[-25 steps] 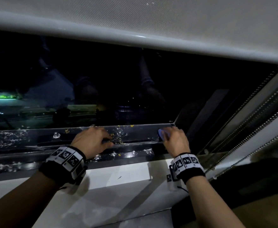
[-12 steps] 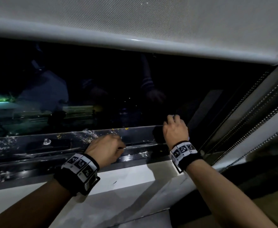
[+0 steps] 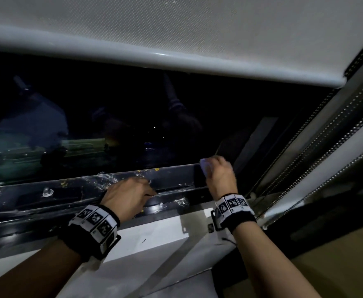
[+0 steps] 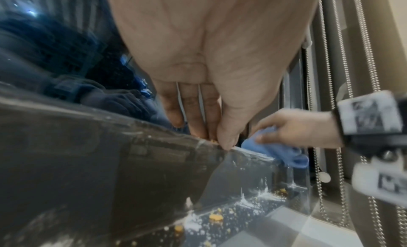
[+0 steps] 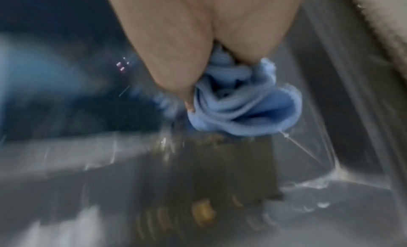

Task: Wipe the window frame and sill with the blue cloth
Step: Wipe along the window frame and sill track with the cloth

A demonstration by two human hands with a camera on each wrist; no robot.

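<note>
right hand (image 3: 220,176) grips the bunched blue cloth (image 4: 275,150) against the dark frame's (image 3: 176,173) top edge near its right corner. left hand (image 3: 126,197) rests straight fingers on the frame's edge. wristbands (image 3: 95,222) show square marker patterns, no readable writing.

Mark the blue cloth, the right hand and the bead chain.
blue cloth (image 5: 246,107), right wrist view, bunched folds.
right hand (image 3: 220,177), head view, back of hand.
bead chain (image 4: 317,128), left wrist view, mid-length of chain.

Right wrist view motion-blurred; blue cloth (image 3: 204,166) mostly hidden behind right hand (image 3: 220,176).
</note>
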